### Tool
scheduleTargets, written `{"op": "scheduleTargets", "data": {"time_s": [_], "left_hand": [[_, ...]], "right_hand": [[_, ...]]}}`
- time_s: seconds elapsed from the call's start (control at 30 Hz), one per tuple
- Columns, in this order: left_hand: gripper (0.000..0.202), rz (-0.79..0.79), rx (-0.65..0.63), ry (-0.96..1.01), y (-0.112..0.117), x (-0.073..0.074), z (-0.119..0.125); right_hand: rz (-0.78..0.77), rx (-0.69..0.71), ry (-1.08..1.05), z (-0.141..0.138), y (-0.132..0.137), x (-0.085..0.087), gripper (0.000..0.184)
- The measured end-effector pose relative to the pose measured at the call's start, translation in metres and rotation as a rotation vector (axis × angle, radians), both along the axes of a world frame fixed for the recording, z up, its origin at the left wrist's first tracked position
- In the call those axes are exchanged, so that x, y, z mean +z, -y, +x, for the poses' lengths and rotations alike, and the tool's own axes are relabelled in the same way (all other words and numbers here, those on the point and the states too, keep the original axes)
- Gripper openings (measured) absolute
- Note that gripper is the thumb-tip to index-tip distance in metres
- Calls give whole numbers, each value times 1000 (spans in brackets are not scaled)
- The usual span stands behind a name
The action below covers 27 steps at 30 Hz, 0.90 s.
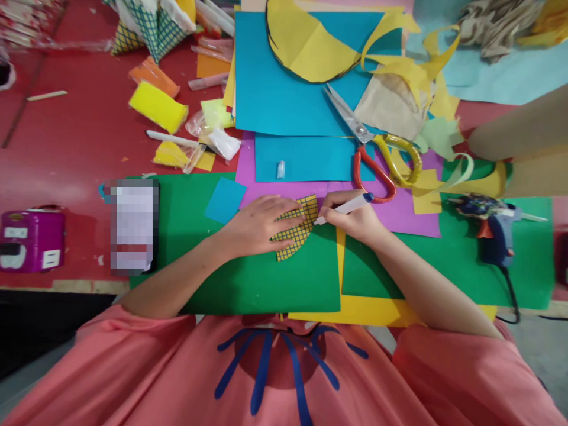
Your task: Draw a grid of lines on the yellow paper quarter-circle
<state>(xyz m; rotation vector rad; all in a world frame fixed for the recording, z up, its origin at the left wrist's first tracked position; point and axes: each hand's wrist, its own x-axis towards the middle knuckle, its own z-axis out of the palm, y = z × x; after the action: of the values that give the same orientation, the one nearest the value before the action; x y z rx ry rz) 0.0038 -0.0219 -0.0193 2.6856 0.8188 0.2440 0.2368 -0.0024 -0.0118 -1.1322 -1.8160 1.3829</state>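
My left hand [260, 225] lies flat, fingers stretched out, pressing down a small yellow paper piece with a dark grid pattern [298, 232] on a green sheet [248, 278]. My right hand [355, 220] is closed around a white pen with a blue cap end [348, 206]. The pen's tip touches the right edge of the gridded piece.
Red and yellow handled scissors [377, 157] lie just beyond my right hand on blue and purple sheets. A blue glue gun [492, 228] rests at the right. Another person's arm [519, 127] reaches in at the right edge. A purple box [31, 239] and a phone [133, 225] sit left.
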Motion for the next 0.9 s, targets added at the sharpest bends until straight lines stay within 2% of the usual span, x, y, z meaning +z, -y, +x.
{"op": "scheduleTargets", "data": {"time_s": [0.2, 0.27, 0.4, 0.47, 0.6, 0.77, 0.9], "left_hand": [[42, -8, -3, -10, 0, 1, 0], [42, -18, -3, -17, 0, 1, 1], [43, -10, -7, -9, 0, 1, 0], [43, 2, -13, -1, 0, 1, 0], [43, 4, -34, -2, -2, 4, -2], [45, -13, -64, 15, -3, 8, -1], [44, -32, -79, 36, -2, 8, 0]], "right_hand": [[-16, 11, -30, 1, -1, 1, 21], [-36, -49, -67, 2, -2, 0, 20], [-55, -256, -176, 5, -3, -5, 18], [-75, -300, -225, 5, -3, -7, 22], [-55, -245, -176, 4, -2, -6, 27], [52, -171, -1, 2, 0, -2, 18], [94, -121, 53, 2, 0, -4, 13]]}}
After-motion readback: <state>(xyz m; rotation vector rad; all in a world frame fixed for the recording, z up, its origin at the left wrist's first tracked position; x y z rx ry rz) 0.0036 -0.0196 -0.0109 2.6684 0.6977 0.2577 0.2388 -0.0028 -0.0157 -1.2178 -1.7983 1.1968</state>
